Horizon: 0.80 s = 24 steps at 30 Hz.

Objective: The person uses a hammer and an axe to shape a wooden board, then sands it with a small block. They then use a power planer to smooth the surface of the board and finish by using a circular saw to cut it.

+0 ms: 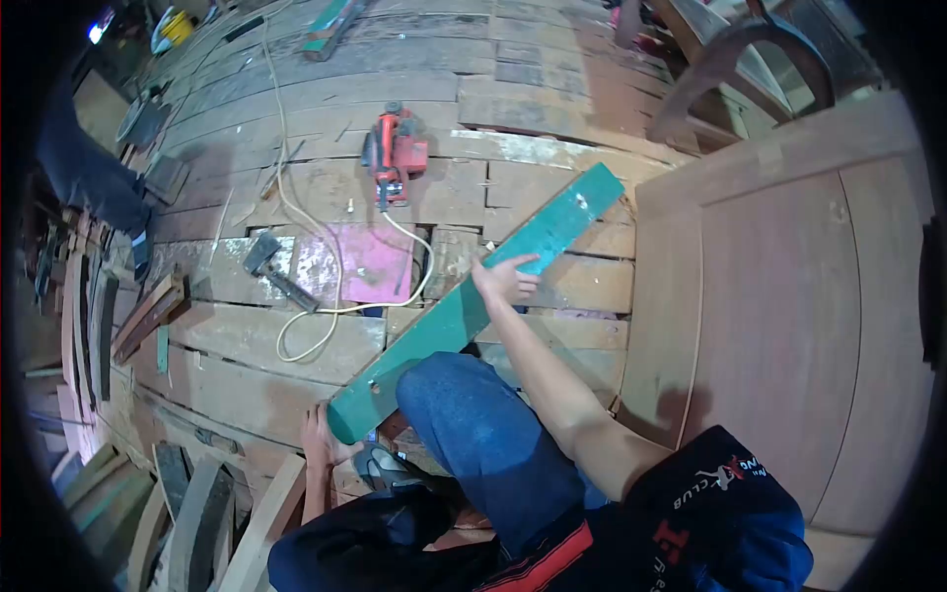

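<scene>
A long green-painted wooden board (434, 331) lies slantwise in front of me, its near end low on the left and its far end up on the right. My left hand (324, 441) is closed round the near end. Farther along, my right hand (506, 279) grips the board near its middle, thumb over the top face and fingers at the edge. My bent knee (473, 400) is right beside the board. Beyond it, a red corded power tool (392, 158) rests on the floor. A hammer (281, 273) lies left of the board.
A pale cord (340, 286) loops over the plank floor and a pink sheet (373, 261). Wooden panels (769, 326) stand at my right. Offcuts (197, 523) are piled at lower left. A person's leg (89, 158) is at far left. Another green-edged piece (330, 30) lies at the top.
</scene>
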Motion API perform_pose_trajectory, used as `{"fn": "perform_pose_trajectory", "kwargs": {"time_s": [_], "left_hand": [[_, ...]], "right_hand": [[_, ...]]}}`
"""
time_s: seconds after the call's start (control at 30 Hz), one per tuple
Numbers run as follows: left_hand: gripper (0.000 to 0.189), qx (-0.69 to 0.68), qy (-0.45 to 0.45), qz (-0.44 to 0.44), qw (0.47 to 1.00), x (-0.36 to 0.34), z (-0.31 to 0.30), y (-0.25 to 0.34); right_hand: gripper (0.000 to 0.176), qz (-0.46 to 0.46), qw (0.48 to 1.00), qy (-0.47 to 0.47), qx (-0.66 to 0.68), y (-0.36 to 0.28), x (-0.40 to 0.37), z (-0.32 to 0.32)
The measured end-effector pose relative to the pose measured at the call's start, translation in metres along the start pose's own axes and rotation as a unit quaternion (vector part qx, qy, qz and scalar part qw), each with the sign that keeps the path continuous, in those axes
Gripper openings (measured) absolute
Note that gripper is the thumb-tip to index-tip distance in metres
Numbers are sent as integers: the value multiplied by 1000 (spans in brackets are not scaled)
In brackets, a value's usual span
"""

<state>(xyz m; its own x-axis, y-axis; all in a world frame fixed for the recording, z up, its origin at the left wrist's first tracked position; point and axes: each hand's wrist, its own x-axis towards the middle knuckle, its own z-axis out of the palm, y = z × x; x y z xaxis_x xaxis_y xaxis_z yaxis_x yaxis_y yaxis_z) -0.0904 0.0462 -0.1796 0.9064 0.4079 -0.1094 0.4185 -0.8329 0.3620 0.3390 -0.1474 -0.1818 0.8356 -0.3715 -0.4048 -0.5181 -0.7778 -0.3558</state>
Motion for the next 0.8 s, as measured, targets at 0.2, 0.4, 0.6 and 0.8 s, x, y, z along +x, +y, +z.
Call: {"fn": "perform_pose_trajectory", "kwargs": {"time_s": [0.2, 0.4, 0.6, 0.8], "left_hand": [[112, 15, 23, 11, 1000, -9, -21, 30], [105, 18, 79, -19, 997, 0, -35, 123], [110, -86, -6, 66, 994, 40, -1, 166], [85, -107, -62, 68, 990, 43, -4, 163]], "right_hand": [[137, 28, 998, 59, 4, -3, 9, -11], [132, -50, 990, 110, 71, -19, 54, -35], [120, -154, 980, 100, 81, -101, 140, -87], [103, -278, 959, 56, -9, -142, 204, -85]]}}
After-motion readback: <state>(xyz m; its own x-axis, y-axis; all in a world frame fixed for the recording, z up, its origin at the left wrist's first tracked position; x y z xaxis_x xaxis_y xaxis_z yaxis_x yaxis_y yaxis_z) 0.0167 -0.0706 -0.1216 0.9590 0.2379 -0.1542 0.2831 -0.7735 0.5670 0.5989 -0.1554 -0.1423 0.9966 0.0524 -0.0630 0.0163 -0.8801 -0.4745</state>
